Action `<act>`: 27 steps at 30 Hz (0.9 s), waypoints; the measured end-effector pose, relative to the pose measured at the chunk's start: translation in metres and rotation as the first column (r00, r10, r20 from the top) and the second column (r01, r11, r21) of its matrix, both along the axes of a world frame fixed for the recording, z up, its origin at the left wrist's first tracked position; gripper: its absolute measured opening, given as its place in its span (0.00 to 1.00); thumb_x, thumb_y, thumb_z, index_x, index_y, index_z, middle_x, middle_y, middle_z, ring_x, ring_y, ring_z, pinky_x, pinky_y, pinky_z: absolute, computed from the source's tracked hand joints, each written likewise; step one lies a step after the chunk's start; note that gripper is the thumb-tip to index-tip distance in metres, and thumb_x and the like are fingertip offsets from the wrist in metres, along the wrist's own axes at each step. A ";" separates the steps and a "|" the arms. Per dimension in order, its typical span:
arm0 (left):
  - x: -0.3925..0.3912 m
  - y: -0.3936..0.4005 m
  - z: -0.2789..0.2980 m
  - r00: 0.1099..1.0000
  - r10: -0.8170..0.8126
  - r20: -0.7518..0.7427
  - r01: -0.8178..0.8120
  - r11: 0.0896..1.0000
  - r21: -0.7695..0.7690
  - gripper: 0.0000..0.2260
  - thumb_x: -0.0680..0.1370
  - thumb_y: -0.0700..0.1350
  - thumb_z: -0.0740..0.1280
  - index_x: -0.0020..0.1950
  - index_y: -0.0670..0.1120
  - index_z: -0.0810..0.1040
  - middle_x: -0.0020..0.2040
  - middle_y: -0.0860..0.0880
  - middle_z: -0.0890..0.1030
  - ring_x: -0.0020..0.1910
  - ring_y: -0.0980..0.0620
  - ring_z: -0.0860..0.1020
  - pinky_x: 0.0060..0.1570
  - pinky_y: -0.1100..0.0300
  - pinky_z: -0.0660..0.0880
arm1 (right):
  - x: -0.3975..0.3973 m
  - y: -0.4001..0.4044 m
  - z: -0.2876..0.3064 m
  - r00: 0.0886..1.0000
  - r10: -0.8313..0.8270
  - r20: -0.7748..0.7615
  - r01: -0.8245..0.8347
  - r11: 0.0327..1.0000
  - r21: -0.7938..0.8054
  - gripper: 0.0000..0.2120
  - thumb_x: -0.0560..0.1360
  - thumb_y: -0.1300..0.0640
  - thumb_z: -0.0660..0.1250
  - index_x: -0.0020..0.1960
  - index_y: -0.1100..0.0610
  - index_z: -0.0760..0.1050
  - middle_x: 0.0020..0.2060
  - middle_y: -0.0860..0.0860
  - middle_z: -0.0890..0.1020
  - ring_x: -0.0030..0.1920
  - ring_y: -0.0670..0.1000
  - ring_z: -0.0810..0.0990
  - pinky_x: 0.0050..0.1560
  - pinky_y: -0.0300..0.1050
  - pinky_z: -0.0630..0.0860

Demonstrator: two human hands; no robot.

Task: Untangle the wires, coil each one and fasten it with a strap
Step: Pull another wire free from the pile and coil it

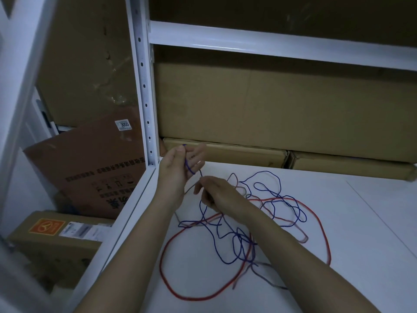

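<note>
A tangle of wires lies on the white shelf surface (338, 256): a thin blue wire (279, 188), a thicker red wire (164, 256) in a wide loop, and a pale pinkish-grey wire (302, 239). My left hand (180, 163) is raised near the shelf post and holds a small loop of the blue wire between thumb and fingers. My right hand (216, 192) is just below it, fingers curled down, pinching the blue strand that runs from the left hand into the tangle.
A white metal shelf post (146, 105) stands just left of my hands. Long cardboard boxes (270, 109) fill the back of the shelf. More cardboard boxes (90, 168) lean and sit on the floor to the left.
</note>
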State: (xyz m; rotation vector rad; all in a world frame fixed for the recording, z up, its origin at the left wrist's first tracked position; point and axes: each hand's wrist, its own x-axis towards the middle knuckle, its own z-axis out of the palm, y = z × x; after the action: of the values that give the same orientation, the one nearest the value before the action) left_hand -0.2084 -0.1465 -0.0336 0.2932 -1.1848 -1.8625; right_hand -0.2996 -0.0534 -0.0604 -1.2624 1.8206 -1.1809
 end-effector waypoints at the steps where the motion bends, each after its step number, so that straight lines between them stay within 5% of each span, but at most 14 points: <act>1: 0.000 -0.003 0.000 1.000 0.019 0.021 -0.018 0.999 -0.044 0.14 0.85 0.42 0.52 0.50 0.39 0.74 0.50 0.46 0.83 0.49 0.53 0.83 0.50 0.61 0.80 | 0.001 0.004 -0.002 0.990 0.002 -0.144 0.001 1.000 0.024 0.18 0.83 0.50 0.51 0.43 0.53 0.75 0.26 0.47 0.73 0.24 0.43 0.67 0.28 0.38 0.64; 4: 0.000 -0.010 -0.006 0.989 0.066 0.134 -0.042 0.984 -0.175 0.14 0.85 0.41 0.52 0.59 0.37 0.74 0.53 0.44 0.79 0.51 0.56 0.80 0.60 0.61 0.75 | 0.006 0.016 -0.001 0.843 0.042 -0.536 -0.043 0.999 0.011 0.15 0.83 0.51 0.52 0.46 0.55 0.74 0.27 0.44 0.71 0.26 0.41 0.70 0.29 0.35 0.62; 6: -0.001 -0.011 -0.013 0.972 0.089 0.217 -0.028 0.963 -0.270 0.12 0.84 0.40 0.52 0.58 0.39 0.74 0.52 0.46 0.78 0.52 0.56 0.79 0.62 0.62 0.74 | 0.007 0.021 0.007 0.693 0.032 -0.721 -0.054 0.998 -0.007 0.14 0.83 0.51 0.52 0.45 0.56 0.71 0.31 0.47 0.73 0.31 0.43 0.70 0.32 0.42 0.61; 11: 0.001 -0.006 -0.029 0.920 0.085 0.383 0.128 0.859 -0.496 0.10 0.84 0.40 0.54 0.53 0.43 0.74 0.46 0.55 0.80 0.49 0.62 0.79 0.50 0.70 0.74 | 0.002 0.022 0.031 0.406 -0.021 -0.914 -0.137 0.987 -0.083 0.13 0.82 0.53 0.56 0.55 0.57 0.76 0.46 0.53 0.82 0.44 0.55 0.78 0.39 0.48 0.68; 15: 0.003 -0.001 -0.033 0.891 0.017 0.454 0.218 0.861 -0.459 0.12 0.84 0.42 0.53 0.50 0.45 0.76 0.38 0.49 0.83 0.37 0.53 0.82 0.40 0.64 0.75 | -0.020 0.021 0.040 0.554 -0.194 -0.810 -0.130 0.940 -0.314 0.08 0.78 0.57 0.66 0.49 0.59 0.82 0.39 0.54 0.83 0.38 0.52 0.77 0.36 0.47 0.70; 18: 0.007 0.000 -0.031 0.873 -0.052 0.486 0.293 0.851 -0.435 0.15 0.84 0.42 0.52 0.50 0.43 0.78 0.35 0.41 0.83 0.27 0.54 0.75 0.32 0.63 0.69 | -0.034 0.015 0.033 0.683 -0.297 -0.668 0.003 0.915 -0.404 0.05 0.73 0.56 0.72 0.41 0.58 0.83 0.35 0.50 0.82 0.35 0.49 0.75 0.36 0.46 0.70; 21: 0.013 0.001 -0.027 0.862 -0.206 0.463 0.374 0.875 -0.308 0.17 0.84 0.42 0.53 0.45 0.42 0.80 0.30 0.47 0.78 0.25 0.56 0.68 0.29 0.67 0.65 | -0.044 0.007 0.025 0.816 -0.296 -0.496 0.066 0.901 -0.430 0.03 0.74 0.58 0.71 0.42 0.53 0.83 0.35 0.40 0.80 0.37 0.43 0.76 0.38 0.37 0.71; 24: 0.015 0.004 -0.023 0.901 -0.289 0.325 0.333 0.939 -0.090 0.18 0.83 0.42 0.54 0.40 0.43 0.79 0.27 0.52 0.73 0.27 0.58 0.68 0.29 0.68 0.64 | -0.051 0.005 0.013 0.910 -0.271 -0.312 0.140 0.912 -0.385 0.07 0.78 0.59 0.66 0.48 0.55 0.83 0.33 0.36 0.80 0.36 0.37 0.76 0.38 0.28 0.69; 27: 0.011 0.003 -0.014 0.954 -0.282 0.102 0.283 0.959 0.009 0.14 0.84 0.42 0.51 0.46 0.40 0.72 0.21 0.52 0.70 0.20 0.60 0.63 0.25 0.70 0.62 | -0.048 0.005 -0.005 0.936 -0.207 -0.284 0.133 0.957 -0.260 0.09 0.80 0.58 0.63 0.47 0.49 0.81 0.27 0.40 0.78 0.29 0.39 0.73 0.34 0.29 0.67</act>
State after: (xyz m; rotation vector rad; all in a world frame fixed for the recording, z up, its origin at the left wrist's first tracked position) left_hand -0.1970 -0.1432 -0.0476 0.2268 -1.3599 -2.1111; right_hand -0.3477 -0.0487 -0.0651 -1.5185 2.0989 -1.3934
